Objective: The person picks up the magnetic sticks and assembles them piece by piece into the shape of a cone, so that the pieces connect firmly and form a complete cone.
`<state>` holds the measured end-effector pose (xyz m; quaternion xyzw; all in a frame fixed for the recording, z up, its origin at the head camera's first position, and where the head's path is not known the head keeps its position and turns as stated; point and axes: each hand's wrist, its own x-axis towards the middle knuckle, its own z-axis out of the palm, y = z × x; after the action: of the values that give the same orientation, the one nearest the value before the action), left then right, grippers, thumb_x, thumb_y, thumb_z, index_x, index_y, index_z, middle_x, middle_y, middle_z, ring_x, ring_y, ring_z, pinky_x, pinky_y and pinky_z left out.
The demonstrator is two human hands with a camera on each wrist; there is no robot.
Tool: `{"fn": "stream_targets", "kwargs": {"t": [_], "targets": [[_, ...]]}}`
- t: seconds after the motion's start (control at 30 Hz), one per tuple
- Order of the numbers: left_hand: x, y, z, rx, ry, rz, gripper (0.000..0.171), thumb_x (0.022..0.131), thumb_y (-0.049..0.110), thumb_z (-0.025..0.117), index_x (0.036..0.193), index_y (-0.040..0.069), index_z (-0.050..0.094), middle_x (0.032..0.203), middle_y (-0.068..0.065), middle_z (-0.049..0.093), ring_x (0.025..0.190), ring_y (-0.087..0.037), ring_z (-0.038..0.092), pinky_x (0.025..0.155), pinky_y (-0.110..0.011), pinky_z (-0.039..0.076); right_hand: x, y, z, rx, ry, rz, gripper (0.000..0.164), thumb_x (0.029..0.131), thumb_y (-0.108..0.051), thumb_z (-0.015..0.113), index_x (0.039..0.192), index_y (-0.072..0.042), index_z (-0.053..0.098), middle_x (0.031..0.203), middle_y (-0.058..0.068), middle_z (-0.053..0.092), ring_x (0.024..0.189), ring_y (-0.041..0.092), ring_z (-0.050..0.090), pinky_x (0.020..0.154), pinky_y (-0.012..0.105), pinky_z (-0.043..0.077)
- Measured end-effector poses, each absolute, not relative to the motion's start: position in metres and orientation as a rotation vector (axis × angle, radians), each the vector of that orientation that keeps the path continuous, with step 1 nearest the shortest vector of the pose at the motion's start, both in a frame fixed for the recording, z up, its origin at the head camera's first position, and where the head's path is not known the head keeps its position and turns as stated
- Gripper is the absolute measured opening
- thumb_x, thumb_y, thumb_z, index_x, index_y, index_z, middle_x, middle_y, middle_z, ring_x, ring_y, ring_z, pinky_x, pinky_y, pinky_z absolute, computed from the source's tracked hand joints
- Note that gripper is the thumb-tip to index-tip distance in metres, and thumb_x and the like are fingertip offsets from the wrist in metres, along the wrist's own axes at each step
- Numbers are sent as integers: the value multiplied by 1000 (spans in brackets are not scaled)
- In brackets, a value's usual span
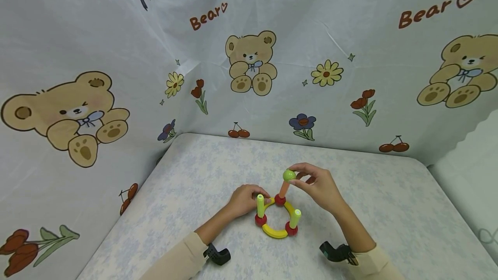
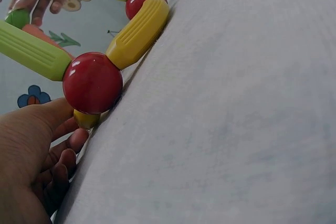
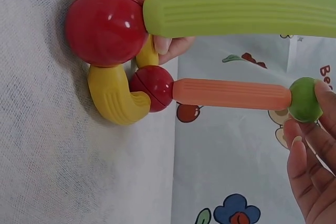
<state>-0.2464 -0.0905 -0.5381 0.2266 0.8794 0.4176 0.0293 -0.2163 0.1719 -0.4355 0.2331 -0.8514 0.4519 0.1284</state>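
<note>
A ring of yellow curved rods and red balls lies on the table. Two light green rods and one orange rod stand up from the red balls. At the top end of the orange rod sits a green ball, pinched between the thumb and fingers of my right hand. My left hand rests low at the ring's left side and grips a yellow curved rod beside a red ball. Part of that rod is hidden behind the ball in the left wrist view.
The table has a pale blue patterned cover. Behind it hangs a white sheet printed with bears and flowers. A black wrist camera is strapped at the left sleeve, and another camera at the right.
</note>
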Motion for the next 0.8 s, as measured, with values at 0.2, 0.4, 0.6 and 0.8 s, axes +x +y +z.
{"fn": "stream_targets", "kwargs": {"t": [0.2, 0.4, 0.6, 0.8], "targets": [[-248, -91, -540, 718, 2687, 1303, 12, 89, 39, 79, 97, 31, 81, 95, 19, 72, 73, -3, 58, 63, -25, 46, -215, 173, -435, 678, -2470, 1332, 29, 87, -16, 82, 115, -20, 74, 104, -7, 74, 88, 13, 66, 68, 29, 56], [-255, -103, -533, 819, 2488, 1348, 14, 95, 26, 74, 107, 24, 80, 98, 12, 73, 62, -11, 55, 57, -24, 47, -215, 174, -436, 695, -2497, 1335, 31, 88, -17, 81, 118, -19, 74, 106, -5, 74, 90, 14, 66, 70, 30, 56], [-261, -124, -510, 901, 2246, 1234, 24, 97, 16, 71, 120, 20, 76, 98, 6, 74, 62, -17, 62, 56, -25, 49, -216, 175, -434, 714, -2527, 1315, 34, 89, -16, 80, 122, -20, 74, 106, -6, 75, 89, 13, 65, 71, 29, 57], [-264, -136, -495, 965, 2077, 1146, 32, 88, 11, 80, 118, 21, 76, 108, 3, 71, 60, -9, 56, 54, -23, 44, -216, 176, -433, 701, -2548, 1314, 34, 89, -17, 80, 122, -22, 75, 103, -6, 75, 89, 14, 63, 71, 29, 56]]}}
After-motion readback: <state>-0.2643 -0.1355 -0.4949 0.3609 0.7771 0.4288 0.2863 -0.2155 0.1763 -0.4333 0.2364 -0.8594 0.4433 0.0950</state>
